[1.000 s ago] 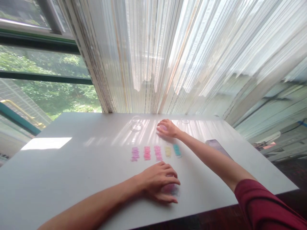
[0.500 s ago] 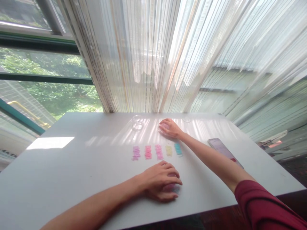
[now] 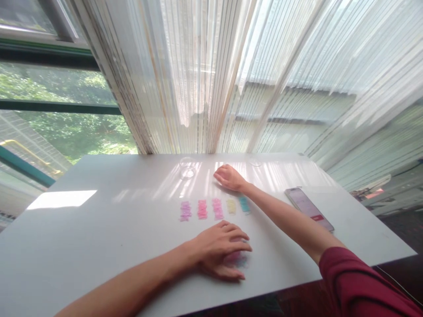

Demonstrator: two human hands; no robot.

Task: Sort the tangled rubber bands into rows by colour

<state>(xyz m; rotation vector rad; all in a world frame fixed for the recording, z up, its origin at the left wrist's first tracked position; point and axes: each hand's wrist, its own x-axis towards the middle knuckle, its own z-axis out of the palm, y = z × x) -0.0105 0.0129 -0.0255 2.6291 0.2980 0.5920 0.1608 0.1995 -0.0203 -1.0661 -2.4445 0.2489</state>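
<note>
My left hand (image 3: 226,251) rests near the front of the white table, its fingers apart and arched around a loose heap of small pink, purple and teal pieces (image 3: 238,260). Farther back, the fingers of my right hand (image 3: 230,177) are curled inward; a pinkish patch shows at them, but what they hold is hidden. Between the hands, small bundles of short pieces lie in a row: purple (image 3: 185,211), coral pink (image 3: 202,209), light pink (image 3: 217,209), pale yellow (image 3: 231,206) and teal (image 3: 244,204).
Clear round dishes (image 3: 187,173) lie at the back of the table (image 3: 109,237), left of my right hand. Another faint clear disc (image 3: 254,163) is at the back edge. A phone (image 3: 309,209) lies beyond my right forearm. A striped sheer curtain (image 3: 198,79) hangs behind.
My right hand has curled further, hiding most of the purplish patch seen under it before. The fingers of my left hand have spread slightly over the heap. The view has shifted a little.
</note>
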